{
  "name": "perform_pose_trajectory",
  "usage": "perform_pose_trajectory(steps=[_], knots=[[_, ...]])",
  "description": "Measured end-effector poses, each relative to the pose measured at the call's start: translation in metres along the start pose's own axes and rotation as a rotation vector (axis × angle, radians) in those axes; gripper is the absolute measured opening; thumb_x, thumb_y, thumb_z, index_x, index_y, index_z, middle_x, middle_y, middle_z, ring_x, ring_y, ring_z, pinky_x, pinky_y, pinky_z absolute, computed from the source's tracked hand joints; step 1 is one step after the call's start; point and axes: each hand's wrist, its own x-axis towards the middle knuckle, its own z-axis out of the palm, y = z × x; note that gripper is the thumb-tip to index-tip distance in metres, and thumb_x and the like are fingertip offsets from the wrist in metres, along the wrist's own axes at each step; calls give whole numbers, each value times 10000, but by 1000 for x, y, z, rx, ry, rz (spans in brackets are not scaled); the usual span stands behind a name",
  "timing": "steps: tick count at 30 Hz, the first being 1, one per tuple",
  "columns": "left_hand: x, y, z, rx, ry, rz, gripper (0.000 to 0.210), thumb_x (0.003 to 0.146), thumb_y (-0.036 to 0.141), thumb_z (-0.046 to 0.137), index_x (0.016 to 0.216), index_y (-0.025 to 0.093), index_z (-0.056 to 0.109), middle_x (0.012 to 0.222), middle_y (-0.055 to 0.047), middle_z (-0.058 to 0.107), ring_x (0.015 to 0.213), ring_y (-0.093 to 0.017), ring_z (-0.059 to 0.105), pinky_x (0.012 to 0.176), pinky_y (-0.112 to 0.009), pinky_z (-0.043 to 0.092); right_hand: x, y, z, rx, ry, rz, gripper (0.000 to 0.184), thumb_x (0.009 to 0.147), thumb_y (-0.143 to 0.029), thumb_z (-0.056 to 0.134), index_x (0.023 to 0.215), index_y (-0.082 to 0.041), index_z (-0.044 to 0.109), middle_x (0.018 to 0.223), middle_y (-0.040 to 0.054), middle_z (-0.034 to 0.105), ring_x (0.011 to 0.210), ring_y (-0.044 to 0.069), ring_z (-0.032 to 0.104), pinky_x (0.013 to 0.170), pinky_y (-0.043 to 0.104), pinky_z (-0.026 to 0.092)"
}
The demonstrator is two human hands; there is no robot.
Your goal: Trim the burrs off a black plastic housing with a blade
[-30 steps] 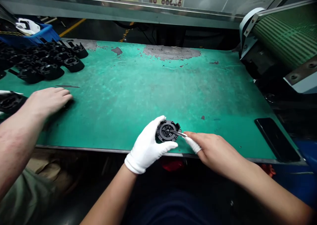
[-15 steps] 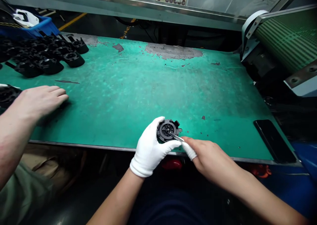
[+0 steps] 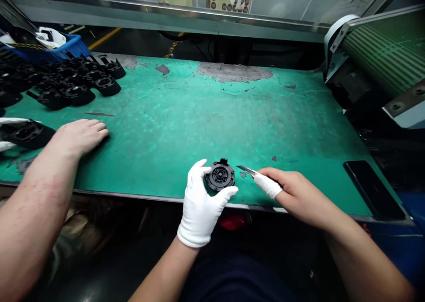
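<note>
My left hand (image 3: 202, 202), in a white glove, grips a round black plastic part (image 3: 220, 175) between thumb and fingers, just above the near edge of the bench. The part's face shows concentric rings, with a small tab on its far rim. To the right, my right hand (image 3: 285, 189) holds a slim knife (image 3: 247, 170) with a pointed metal blade. White wrapping covers my right thumb. The blade points left and stands a little apart from the black part.
A co-worker's bare hand (image 3: 83, 136) rests on the green bench (image 3: 199, 116) at left; a gloved hand there holds a black housing (image 3: 29, 134). Several black housings (image 3: 78, 94) stand by a blue bin (image 3: 71, 47). A phone (image 3: 374, 189) and a conveyor (image 3: 388, 49) are at right.
The knife has moved away from the middle of the black part, to the right. The part has turned, its tab now at the far side. The view has shifted slightly left.
</note>
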Motion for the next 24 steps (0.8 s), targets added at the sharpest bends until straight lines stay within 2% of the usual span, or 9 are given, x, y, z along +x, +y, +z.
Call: perform_pose_trajectory(steps=[1,3,6,8,10,13,15,19,24], knots=[[-4,2,-2,3,-8,-8,585,797,503,774,1220,185,526,1429,-149,500,1351,-288,489,1145,-472,421,1,-4,8,65,33,3,168,963,-269,518,1062,-282,652,921,-39,722,800,173,648,670,257,436],[-20,9,-4,10,-38,-40,548,881,428,695,1330,194,486,1486,-144,464,1394,-282,455,1169,-477,401,7,-11,31,213,91,1,162,951,-243,527,1085,-260,618,902,-35,701,761,164,620,654,251,436],[-54,24,-4,52,-115,-83,761,926,336,624,1560,205,223,1590,-146,351,1473,-287,359,1210,-494,357,18,-16,61,310,238,2,177,988,-303,511,1132,-239,593,945,-16,703,780,163,615,690,258,459],[-73,33,-3,73,-172,-75,828,921,309,619,1588,193,141,1632,-149,269,1506,-296,296,1219,-496,347,23,-12,63,278,315,-27,215,1011,-328,480,1159,-243,611,999,-7,713,848,166,637,736,258,478],[-79,39,-2,78,-181,-61,846,911,310,631,1588,182,141,1645,-155,231,1516,-301,270,1219,-497,346,23,-4,50,195,282,-93,272,1009,-285,466,1223,-261,632,1091,-2,727,954,174,664,810,262,499],[-61,35,-2,54,-134,-60,904,880,365,683,1585,188,145,1637,-163,250,1512,-300,280,1229,-506,322,14,7,22,-69,161,-161,409,952,-181,491,1323,-282,630,1257,4,714,1117,205,667,951,306,500],[-38,25,0,16,-161,-50,959,841,432,729,1578,189,166,1622,-173,284,1502,-306,303,1230,-508,315,8,10,10,-274,91,-155,470,931,-157,493,1369,-284,608,1320,18,686,1164,238,660,986,359,505],[-2,5,3,-37,-266,1,980,769,532,777,1533,181,274,1528,-187,438,1417,-324,445,1174,-508,399,5,6,5,-530,10,-126,476,944,-180,484,1394,-297,589,1274,46,711,1092,275,699,895,395,559],[4,1,5,-16,-266,44,884,774,548,765,1474,187,362,1412,-156,549,1311,-295,554,1127,-467,451,10,1,0,-572,25,-150,432,946,-232,534,1352,-349,626,1183,24,753,1018,254,726,792,314,576]])
